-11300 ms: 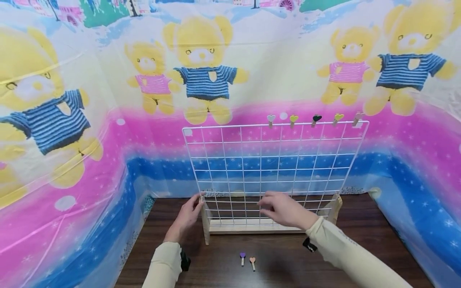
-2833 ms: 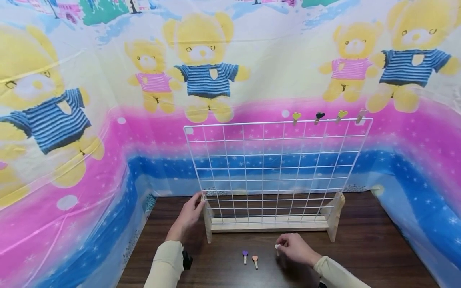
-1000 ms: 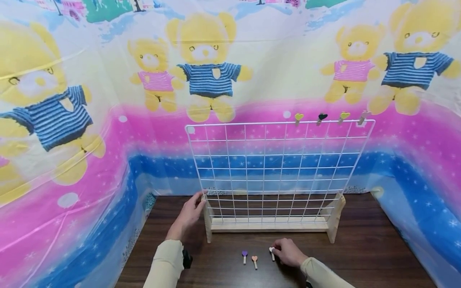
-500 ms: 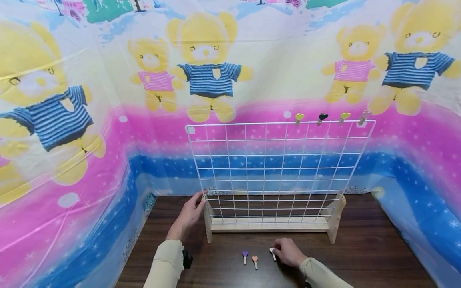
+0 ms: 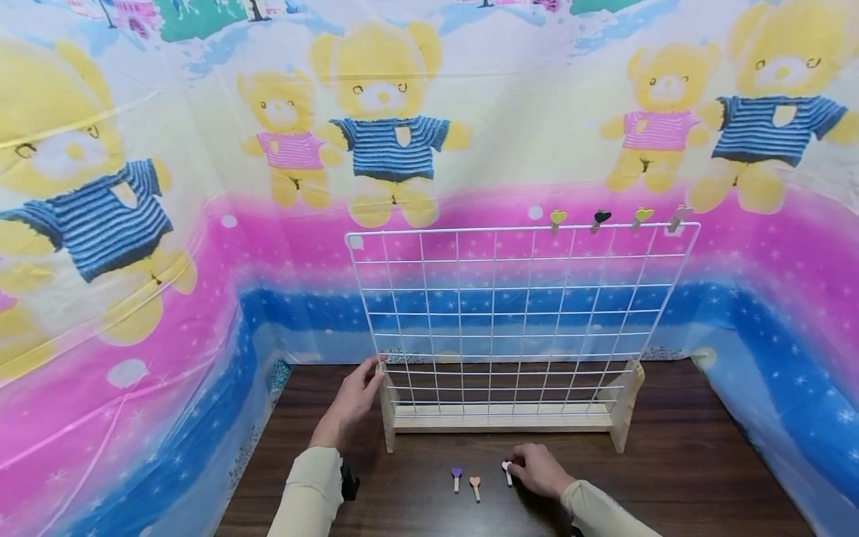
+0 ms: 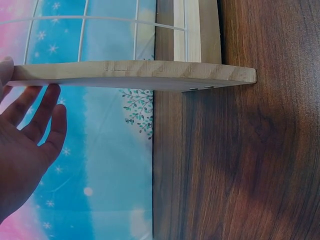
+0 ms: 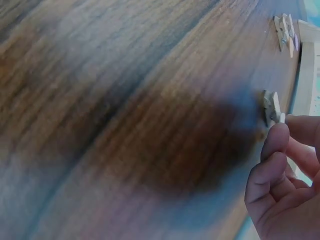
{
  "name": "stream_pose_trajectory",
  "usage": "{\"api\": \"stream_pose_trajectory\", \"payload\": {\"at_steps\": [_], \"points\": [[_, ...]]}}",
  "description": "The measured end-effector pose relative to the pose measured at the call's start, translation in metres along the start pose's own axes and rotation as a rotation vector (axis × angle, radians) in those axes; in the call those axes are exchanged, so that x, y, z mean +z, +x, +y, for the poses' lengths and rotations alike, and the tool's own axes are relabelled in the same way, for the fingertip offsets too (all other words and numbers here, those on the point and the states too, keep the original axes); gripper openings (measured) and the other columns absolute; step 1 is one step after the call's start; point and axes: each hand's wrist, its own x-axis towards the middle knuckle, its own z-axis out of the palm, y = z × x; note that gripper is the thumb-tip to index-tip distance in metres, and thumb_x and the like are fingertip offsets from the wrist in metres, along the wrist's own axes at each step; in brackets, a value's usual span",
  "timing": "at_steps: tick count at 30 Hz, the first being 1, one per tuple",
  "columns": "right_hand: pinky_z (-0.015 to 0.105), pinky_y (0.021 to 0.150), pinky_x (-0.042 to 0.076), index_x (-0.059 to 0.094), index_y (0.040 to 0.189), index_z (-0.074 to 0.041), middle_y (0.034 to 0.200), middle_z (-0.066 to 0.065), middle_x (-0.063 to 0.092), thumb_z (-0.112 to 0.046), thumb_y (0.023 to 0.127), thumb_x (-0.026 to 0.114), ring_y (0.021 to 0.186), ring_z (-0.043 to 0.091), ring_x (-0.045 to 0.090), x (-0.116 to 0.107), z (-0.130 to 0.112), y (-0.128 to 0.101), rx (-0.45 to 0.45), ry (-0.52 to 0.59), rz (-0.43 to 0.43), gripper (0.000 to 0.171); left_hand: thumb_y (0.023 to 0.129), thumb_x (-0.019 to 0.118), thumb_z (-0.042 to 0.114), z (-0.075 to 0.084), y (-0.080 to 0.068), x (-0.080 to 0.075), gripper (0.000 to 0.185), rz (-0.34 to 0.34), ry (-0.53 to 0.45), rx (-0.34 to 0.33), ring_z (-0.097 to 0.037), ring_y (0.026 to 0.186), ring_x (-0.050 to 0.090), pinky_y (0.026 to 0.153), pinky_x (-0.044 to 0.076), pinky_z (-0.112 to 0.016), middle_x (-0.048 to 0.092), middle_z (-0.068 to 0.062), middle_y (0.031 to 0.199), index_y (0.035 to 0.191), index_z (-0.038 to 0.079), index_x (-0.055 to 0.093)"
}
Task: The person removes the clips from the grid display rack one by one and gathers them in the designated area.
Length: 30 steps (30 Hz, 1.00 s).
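Note:
In the head view my left hand (image 5: 350, 399) holds the top of the left wooden upright (image 5: 386, 414) of a white wire grid rack (image 5: 493, 313). The left wrist view shows the thumb on one face of that upright (image 6: 135, 72) and fingertips against the other. My right hand (image 5: 540, 471) pinches a small clothespin with a white heart (image 5: 507, 473) at the tabletop; the right wrist view shows thumb and finger at one end of this clothespin (image 7: 269, 106). To its left lie a purple heart clothespin (image 5: 456, 479) and an orange heart clothespin (image 5: 475, 488).
On the rack's top wire are clipped a yellow heart clothespin (image 5: 558, 221), a black one (image 5: 600, 221), another yellow one (image 5: 642, 218) and a pale pink one (image 5: 680, 218). The rack stands on the dark wooden table (image 5: 416, 514). A bear-printed cloth (image 5: 282, 246) hangs behind.
The white heart clothespin has gone from the top wire to the tabletop in my right hand, then slightly left. Over the last second both hands stay nearly still.

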Motion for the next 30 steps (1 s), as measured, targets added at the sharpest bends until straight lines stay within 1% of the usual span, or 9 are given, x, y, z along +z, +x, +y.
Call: {"api": "stream_pose_trajectory", "payload": {"at_steps": [4, 7, 12, 15, 17, 21, 26, 28, 30], "points": [[0.027, 0.061, 0.047, 0.070, 0.087, -0.007, 0.076, -0.007, 0.061, -0.011, 0.084, 0.068, 0.068, 0.006, 0.056, -0.011, -0.004, 0.001, -0.030, -0.017, 0.014, 0.006, 0.101, 0.047, 0.019, 0.000, 0.000, 0.000, 0.036, -0.003, -0.004, -0.002, -0.027, 0.113, 0.054, 0.089, 0.045, -0.048, 0.057, -0.012, 0.123, 0.137, 0.019, 0.048], [0.028, 0.063, 0.049, 0.070, 0.091, -0.003, 0.080, -0.004, 0.064, -0.009, 0.084, 0.069, 0.071, 0.010, 0.059, -0.023, -0.010, 0.003, -0.051, -0.035, 0.023, 0.009, 0.101, 0.047, 0.019, -0.001, 0.000, 0.000, 0.036, -0.003, -0.007, -0.002, -0.027, 0.113, 0.054, 0.089, 0.046, -0.047, 0.057, -0.012, 0.123, 0.137, 0.019, 0.048], [0.028, 0.064, 0.049, 0.070, 0.094, -0.003, 0.083, -0.002, 0.065, -0.008, 0.085, 0.068, 0.073, 0.010, 0.060, -0.050, -0.022, 0.006, -0.088, -0.079, 0.020, 0.011, 0.101, 0.047, 0.019, -0.001, 0.000, 0.000, 0.036, -0.002, -0.003, -0.004, -0.027, 0.112, 0.054, 0.089, 0.046, -0.048, 0.057, -0.012, 0.123, 0.137, 0.019, 0.048], [0.028, 0.066, 0.050, 0.071, 0.093, -0.007, 0.084, -0.003, 0.066, -0.011, 0.085, 0.069, 0.076, 0.009, 0.060, -0.071, -0.030, 0.008, -0.128, -0.127, 0.031, 0.009, 0.101, 0.047, 0.019, 0.000, 0.000, 0.000, 0.036, -0.001, 0.006, -0.005, -0.027, 0.112, 0.054, 0.089, 0.046, -0.048, 0.057, -0.012, 0.123, 0.137, 0.019, 0.048], [0.030, 0.069, 0.051, 0.072, 0.091, -0.010, 0.085, -0.003, 0.067, -0.013, 0.085, 0.069, 0.078, 0.010, 0.061, -0.085, -0.037, 0.010, -0.175, -0.157, 0.046, 0.008, 0.101, 0.047, 0.018, 0.000, 0.000, 0.000, 0.036, 0.000, 0.009, -0.005, -0.027, 0.112, 0.054, 0.089, 0.046, -0.048, 0.057, -0.012, 0.123, 0.137, 0.019, 0.048], [0.029, 0.069, 0.050, 0.071, 0.094, -0.011, 0.091, -0.002, 0.068, -0.016, 0.086, 0.069, 0.077, 0.008, 0.060, -0.118, -0.054, 0.011, -0.229, -0.182, 0.055, 0.010, 0.101, 0.047, 0.019, 0.000, 0.000, 0.000, 0.036, -0.002, 0.009, -0.005, -0.027, 0.113, 0.054, 0.089, 0.046, -0.048, 0.057, -0.012, 0.124, 0.138, 0.019, 0.048], [0.025, 0.060, 0.046, 0.071, 0.100, -0.012, 0.094, -0.002, 0.067, -0.021, 0.089, 0.067, 0.065, 0.002, 0.052, -0.160, -0.075, 0.014, -0.226, -0.192, 0.048, 0.014, 0.101, 0.047, 0.020, 0.001, -0.001, -0.001, 0.037, -0.007, 0.014, -0.004, -0.027, 0.113, 0.053, 0.089, 0.045, -0.048, 0.056, -0.013, 0.125, 0.138, 0.019, 0.047], [0.023, 0.058, 0.044, 0.070, 0.101, -0.014, 0.095, -0.002, 0.066, -0.022, 0.089, 0.067, 0.061, -0.001, 0.048, -0.176, -0.083, 0.015, -0.229, -0.203, 0.059, 0.015, 0.101, 0.047, 0.020, 0.001, -0.001, 0.000, 0.037, -0.007, 0.015, -0.001, -0.027, 0.113, 0.053, 0.089, 0.045, -0.048, 0.056, -0.013, 0.124, 0.138, 0.019, 0.047], [0.023, 0.057, 0.044, 0.070, 0.101, -0.014, 0.097, -0.001, 0.066, -0.021, 0.089, 0.067, 0.060, -0.001, 0.047, -0.191, -0.092, 0.016, -0.248, -0.204, 0.081, 0.015, 0.101, 0.048, 0.019, 0.001, -0.001, 0.000, 0.036, -0.006, 0.019, 0.009, -0.028, 0.112, 0.054, 0.088, 0.046, -0.048, 0.057, -0.014, 0.123, 0.137, 0.018, 0.048]]}}
